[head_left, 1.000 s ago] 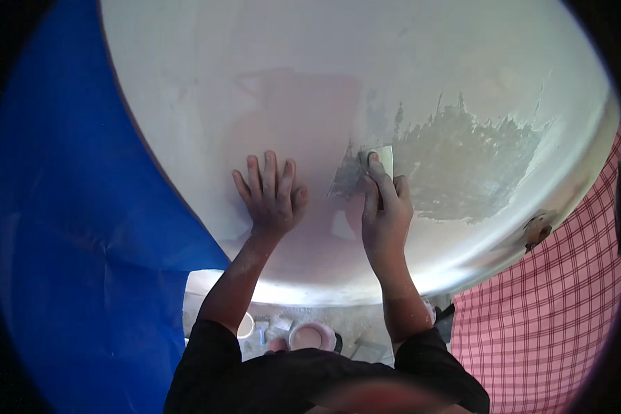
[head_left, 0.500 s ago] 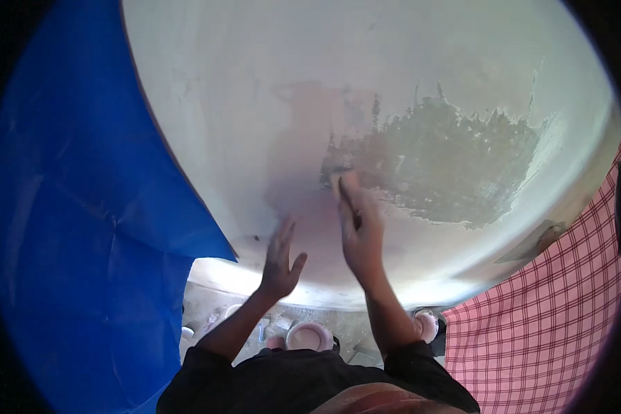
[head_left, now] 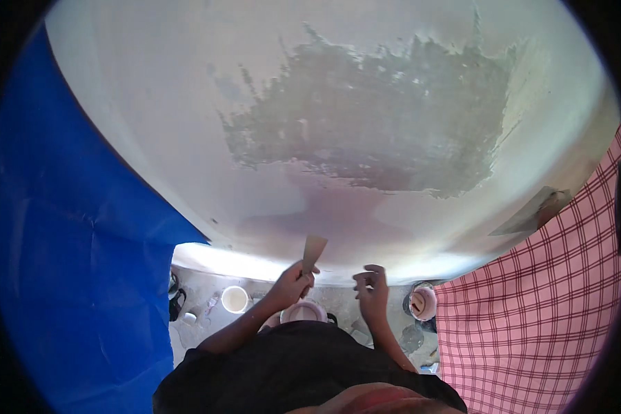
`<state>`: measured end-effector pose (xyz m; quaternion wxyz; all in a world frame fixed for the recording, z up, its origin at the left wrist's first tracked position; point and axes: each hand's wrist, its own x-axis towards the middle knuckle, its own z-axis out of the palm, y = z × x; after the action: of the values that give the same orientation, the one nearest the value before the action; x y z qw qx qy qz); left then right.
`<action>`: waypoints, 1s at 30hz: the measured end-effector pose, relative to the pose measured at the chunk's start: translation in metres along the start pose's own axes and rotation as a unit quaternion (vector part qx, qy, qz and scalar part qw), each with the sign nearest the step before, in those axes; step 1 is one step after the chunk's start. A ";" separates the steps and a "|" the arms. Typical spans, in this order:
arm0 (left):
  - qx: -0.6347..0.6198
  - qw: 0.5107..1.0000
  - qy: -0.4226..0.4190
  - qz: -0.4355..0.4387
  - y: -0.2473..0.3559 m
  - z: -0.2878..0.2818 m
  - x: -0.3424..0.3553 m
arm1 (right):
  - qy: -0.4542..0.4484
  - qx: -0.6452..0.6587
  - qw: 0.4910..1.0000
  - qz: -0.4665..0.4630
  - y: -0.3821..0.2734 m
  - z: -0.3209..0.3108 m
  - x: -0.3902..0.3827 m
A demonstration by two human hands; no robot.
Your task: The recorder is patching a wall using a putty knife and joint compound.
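My left hand [head_left: 291, 286] is closed round a flat tan putty spreader [head_left: 314, 250]. Its wide blade points up and away from me, apart from the surface ahead. To its right, my right hand [head_left: 372, 290] is raised with fingers apart and loosely bent, holding nothing I can see. Beyond both hands curves a large smooth pale surface [head_left: 145, 103]. A broad grey-green patch of filler [head_left: 393, 114] with ragged edges covers its middle and right.
Blue sheeting [head_left: 83, 241] hangs at the left, pink checked cloth [head_left: 531, 317] at the right. On the floor stand a white tub [head_left: 235, 299], a pinkish bucket [head_left: 303, 311] close to my body and another bucket [head_left: 421, 301] by the cloth. Sandals [head_left: 176, 303] lie near the blue sheeting.
The spreader has passed from my right hand, which was at the patch's left edge, to my left. Both hands have drawn back toward my body. My view has shifted right.
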<state>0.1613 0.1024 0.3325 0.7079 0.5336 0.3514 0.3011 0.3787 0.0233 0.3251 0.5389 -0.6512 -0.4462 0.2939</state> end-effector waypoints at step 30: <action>0.011 0.960 0.247 0.133 0.103 0.070 0.100 | 0.362 -0.292 0.808 -0.361 0.012 -0.124 0.215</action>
<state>0.2700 0.1700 0.4271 0.5469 0.4923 0.4442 0.5111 0.5815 0.1610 0.3648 0.5126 -0.6295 -0.4865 -0.3229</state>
